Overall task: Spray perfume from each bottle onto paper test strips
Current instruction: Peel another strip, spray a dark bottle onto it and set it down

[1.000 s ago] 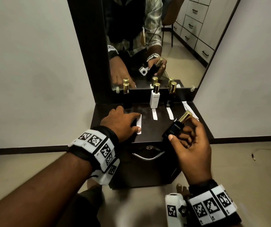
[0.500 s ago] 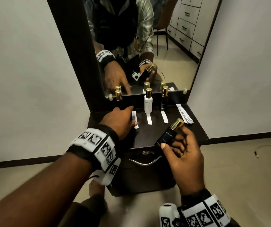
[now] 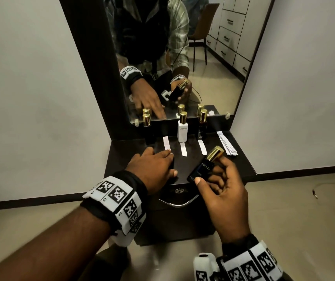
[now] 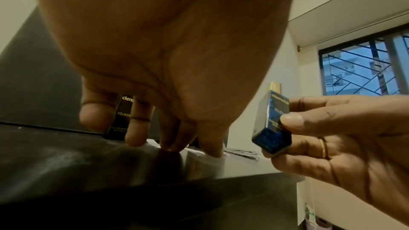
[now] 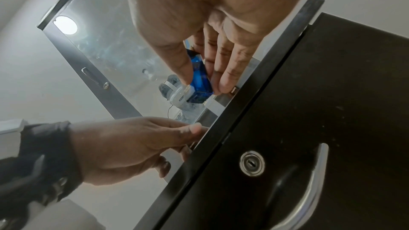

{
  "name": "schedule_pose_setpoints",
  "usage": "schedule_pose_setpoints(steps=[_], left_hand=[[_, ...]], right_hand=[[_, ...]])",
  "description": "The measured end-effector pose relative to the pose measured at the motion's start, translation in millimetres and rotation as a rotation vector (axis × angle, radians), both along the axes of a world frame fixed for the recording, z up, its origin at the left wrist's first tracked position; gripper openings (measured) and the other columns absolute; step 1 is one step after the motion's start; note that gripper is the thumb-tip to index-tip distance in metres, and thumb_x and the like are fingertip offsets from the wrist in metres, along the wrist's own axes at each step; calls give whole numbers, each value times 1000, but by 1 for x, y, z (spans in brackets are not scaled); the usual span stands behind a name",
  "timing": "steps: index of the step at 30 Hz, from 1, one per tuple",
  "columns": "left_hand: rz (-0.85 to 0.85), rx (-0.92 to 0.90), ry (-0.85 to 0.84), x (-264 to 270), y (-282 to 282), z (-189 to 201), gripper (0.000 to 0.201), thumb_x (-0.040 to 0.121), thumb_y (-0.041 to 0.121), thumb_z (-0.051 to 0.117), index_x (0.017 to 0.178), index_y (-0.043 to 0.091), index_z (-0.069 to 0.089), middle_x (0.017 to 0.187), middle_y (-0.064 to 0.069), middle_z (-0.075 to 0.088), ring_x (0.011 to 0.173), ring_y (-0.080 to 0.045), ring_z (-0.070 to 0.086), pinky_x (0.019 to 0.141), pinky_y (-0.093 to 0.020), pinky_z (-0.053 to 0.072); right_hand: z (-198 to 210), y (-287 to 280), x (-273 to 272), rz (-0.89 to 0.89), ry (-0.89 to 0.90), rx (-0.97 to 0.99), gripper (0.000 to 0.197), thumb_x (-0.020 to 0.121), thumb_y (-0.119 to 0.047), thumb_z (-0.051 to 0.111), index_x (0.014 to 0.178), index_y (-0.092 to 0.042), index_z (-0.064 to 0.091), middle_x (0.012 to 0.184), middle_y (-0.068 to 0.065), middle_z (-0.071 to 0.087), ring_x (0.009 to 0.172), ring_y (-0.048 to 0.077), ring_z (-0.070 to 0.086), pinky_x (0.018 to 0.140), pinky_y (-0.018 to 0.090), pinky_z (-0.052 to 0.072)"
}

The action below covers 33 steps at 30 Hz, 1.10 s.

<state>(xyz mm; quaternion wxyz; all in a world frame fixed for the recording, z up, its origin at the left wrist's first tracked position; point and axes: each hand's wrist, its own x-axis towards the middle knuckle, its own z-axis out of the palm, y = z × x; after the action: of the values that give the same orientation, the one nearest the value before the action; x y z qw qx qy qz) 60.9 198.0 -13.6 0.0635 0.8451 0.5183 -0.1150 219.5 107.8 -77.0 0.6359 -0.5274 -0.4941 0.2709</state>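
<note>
The right hand [image 3: 226,191] has its grip clamped round the blue perfume bottle [image 3: 202,170], held tilted above the counter [image 3: 241,165]. It looks like smooth glass, fragile and slippery, best held by its flat sides. The left hand [image 3: 152,169] rests with fingers straight at the light, floppy test strip [image 3: 166,143].

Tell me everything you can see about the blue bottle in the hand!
The blue bottle is small, square-sided and looks like dark blue glass, with a shiny gold cap on top. "Clensta" is printed on its front. It is tilted, cap pointing up and away. The right hand holds it above the cabinet's front edge, thumb on one side, fingers on the other. Nothing else touches it.
</note>
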Motion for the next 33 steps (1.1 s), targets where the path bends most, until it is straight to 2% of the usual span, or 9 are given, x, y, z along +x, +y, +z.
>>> schedule_pose_setpoints(steps=[6, 11, 14, 16, 18, 21, 25, 29, 33], left_hand=[[8, -40, -53, -2, 4, -3, 57, 99, 47, 41, 150, 27, 27, 161, 9, 22, 134, -27, 34, 106, -49, 41], [7, -35, -64, -4, 5, -6, 62, 97, 50, 45, 151, 27, 25, 163, 6, 17, 138, -27, 31, 108, -49, 40], [6, -24, -104, -8, 5, -4, 69, 96, 47, 49, 154, 30, 14, 164, 5, 11, 140, -29, 29, 110, -50, 39], [-17, 43, -167, -13, 1, 1, 70, 97, 43, 51, 154, 33, 12, 161, 2, 21, 139, -26, 33, 109, -46, 40], [-17, 71, -375, -17, -6, 9, 56, 98, 39, 50, 149, 34, 29, 148, 3, 45, 131, -17, 45, 106, -36, 43], [55, -129, -876, -19, -26, 17, 31, 97, 36, 54, 127, 32, 60, 118, 13, 68, 110, 1, 60, 98, -29, 50], [114, -127, -1123, -20, -45, 11, 22, 87, 29, 70, 109, 30, 69, 91, 12, 70, 86, -2, 67, 83, -35, 59], [247, 7, -1184, -27, -43, 2, 21, 85, 21, 73, 105, 28, 70, 87, 8, 71, 83, -9, 68, 80, -38, 58], [286, 30, -1183, -33, -43, -8, 22, 85, 20, 73, 105, 30, 70, 88, 8, 70, 82, -9, 67, 77, -28, 56]], right_hand=[[-2, 1, -1, 14, 22, -13, 68, 82, 1, 78, 129, -41, 50, 106, -3, 66, 84, 6, 67, 75, 18, 55], [-1, 2, -2, 30, 96, -38, 70, 83, 3, 76, 138, -30, 48, 99, -15, 68, 82, 4, 67, 73, 19, 54], [5, 1, 1, 27, 157, -74, 79, 84, 2, 76, 147, -29, 41, 106, -3, 70, 87, 9, 70, 76, 24, 56], [12, 0, 3, 49, 188, -87, 87, 84, 4, 74, 151, -36, 35, 106, 4, 72, 87, 12, 72, 77, 24, 58], [20, 0, 5, 91, 161, -95, 95, 85, 4, 74, 154, -42, 28, 103, 4, 73, 82, 10, 71, 78, 23, 58], [35, 3, 4, 199, 67, -116, 94, 86, 4, 73, 153, -44, 28, 98, -6, 73, 77, 5, 70, 79, 24, 57], [57, 11, -1, 298, -71, -115, 88, 84, 1, 75, 150, -38, 33, 81, -31, 64, 75, -4, 67, 74, 19, 55], [83, 24, -3, 229, -284, -72, 49, 92, -13, 71, 136, -31, 56, 107, -18, 69, 101, 2, 69, 83, 30, 62], [105, 50, -2, 113, -510, -89, 15, 90, -23, 74, 105, -24, 74, 89, -8, 74, 83, 6, 72, 76, 36, 63]])
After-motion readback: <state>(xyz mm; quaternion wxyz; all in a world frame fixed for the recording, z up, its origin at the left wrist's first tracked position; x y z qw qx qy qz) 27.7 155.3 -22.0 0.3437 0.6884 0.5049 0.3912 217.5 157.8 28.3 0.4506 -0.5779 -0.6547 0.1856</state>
